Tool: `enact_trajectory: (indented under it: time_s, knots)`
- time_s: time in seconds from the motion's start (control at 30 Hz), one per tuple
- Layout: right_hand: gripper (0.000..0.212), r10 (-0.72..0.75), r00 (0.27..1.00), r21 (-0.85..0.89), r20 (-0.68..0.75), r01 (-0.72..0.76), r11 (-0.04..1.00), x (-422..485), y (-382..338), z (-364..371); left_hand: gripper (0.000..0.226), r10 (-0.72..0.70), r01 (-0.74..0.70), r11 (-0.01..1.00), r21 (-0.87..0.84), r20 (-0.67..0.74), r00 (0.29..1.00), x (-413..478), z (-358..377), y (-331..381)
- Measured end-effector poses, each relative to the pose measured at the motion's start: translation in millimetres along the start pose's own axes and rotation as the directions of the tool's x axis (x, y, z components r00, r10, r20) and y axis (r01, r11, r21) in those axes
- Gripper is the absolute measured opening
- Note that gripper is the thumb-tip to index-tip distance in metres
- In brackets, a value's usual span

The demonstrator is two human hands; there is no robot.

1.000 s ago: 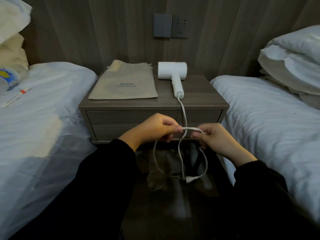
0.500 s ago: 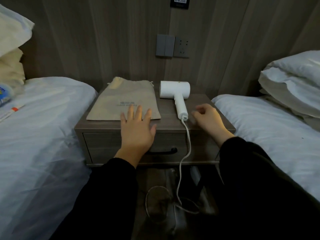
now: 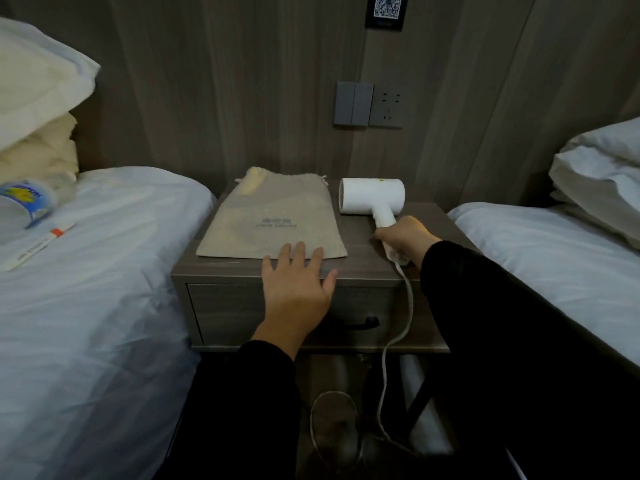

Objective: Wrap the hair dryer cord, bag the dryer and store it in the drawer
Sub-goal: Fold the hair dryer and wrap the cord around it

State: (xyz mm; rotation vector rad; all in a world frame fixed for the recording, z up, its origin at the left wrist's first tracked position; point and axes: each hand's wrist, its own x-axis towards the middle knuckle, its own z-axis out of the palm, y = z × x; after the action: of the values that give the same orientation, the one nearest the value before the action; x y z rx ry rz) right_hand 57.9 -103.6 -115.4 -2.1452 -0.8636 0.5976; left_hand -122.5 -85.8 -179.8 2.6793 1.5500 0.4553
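Note:
A white hair dryer lies on the wooden nightstand, its handle pointing toward me. My right hand is closed around that handle. The white cord hangs from the handle over the front edge and down to loose loops on the dark floor. A flat beige drawstring bag lies on the left half of the nightstand. My left hand rests flat, fingers spread, on the front edge, its fingertips touching the bag's near edge. The drawer below is closed, its black handle partly hidden by my left wrist.
White beds flank the nightstand, the left bed carrying a tipped cup and a slim packet. Pillows lie on the right bed. A switch and socket plate is on the wood wall behind.
Both hands let go of the cord and rose to the nightstand. The left hand settled flat at the bag's edge, then the right hand closed on the dryer handle. The camera tilted up.

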Motion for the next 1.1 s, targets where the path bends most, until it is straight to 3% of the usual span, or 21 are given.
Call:
enact_trajectory:
  time_s: [0.17, 0.27, 0.3, 0.37, 0.43, 0.53, 0.6, 0.67, 0.77, 0.87, 1.0, 1.1]
  knots:
    - [0.024, 0.016, 0.999, 0.054, 0.042, -0.018, 0.998, -29.3, 11.0, -22.2, 0.054, 0.034, -0.034, 0.998, -0.062, 0.003, 0.999, 0.2, -2.7, -4.8]
    - [0.023, -0.059, 0.998, 0.051, -0.002, 0.059, 0.997, -52.4, 27.5, -33.7, 0.054, 0.018, -0.033, 0.956, -0.293, -0.056, 0.998, -2.8, -12.6, -6.5]
    - [0.023, -0.09, 0.996, 0.037, -0.013, 0.09, 0.995, -61.5, 32.9, -37.7, 0.056, -0.013, -0.021, 0.892, -0.452, -0.072, 0.997, -4.5, -18.2, -5.5]
    - [0.024, -0.152, 0.988, -0.003, -0.012, 0.152, 0.988, -79.4, 44.0, -44.7, 0.06, -0.064, 0.02, 0.666, -0.745, -0.03, 0.997, -10.6, -32.5, -0.6]
    - [0.026, -0.24, 0.971, -0.04, 0.007, 0.24, 0.97, -97.0, 55.4, -49.9, 0.063, -0.062, 0.051, 0.493, -0.868, 0.023, 0.998, -18.2, -45.8, 5.9]
    - [0.029, -0.383, 0.923, -0.062, 0.045, 0.385, 0.921, -116.1, 69.5, -57.7, 0.06, -0.026, 0.034, 0.421, -0.906, 0.026, 0.999, -29.3, -60.5, 10.8]
    - [0.035, -0.422, 0.904, -0.063, 0.071, 0.427, 0.902, -120.3, 75.6, -64.9, 0.042, -0.029, 0.038, 0.405, -0.914, 0.029, 0.999, -33.1, -66.3, 7.0]
    - [0.039, -0.437, 0.893, -0.07, 0.107, 0.445, 0.893, -123.2, 79.4, -73.7, 0.034, 0.055, 0.156, 0.323, -0.933, 0.183, 0.981, -37.0, -72.4, 1.8]
    - [0.042, -0.466, 0.865, -0.085, 0.187, 0.487, 0.869, -128.4, 84.0, -85.2, 0.04, 0.233, 0.311, 0.228, -0.923, 0.362, 0.903, -44.5, -74.6, -2.2]
    - [0.039, -0.474, 0.844, -0.06, 0.25, 0.502, 0.863, -132.8, 87.6, -88.4, 0.039, 0.282, 0.368, 0.201, -0.908, 0.414, 0.866, -51.4, -72.0, -1.1]
    - [0.012, -0.49, 0.826, -0.011, 0.277, 0.513, 0.858, -134.1, 91.7, -85.5, 0.069, 0.303, 0.411, 0.222, -0.884, 0.464, 0.833, -53.3, -65.9, -3.4]
    - [0.017, -0.495, 0.812, -0.044, 0.308, 0.532, 0.845, -135.6, 92.5, -82.4, 0.055, 0.309, 0.388, 0.262, -0.884, 0.458, 0.834, -55.7, -62.9, 2.7]
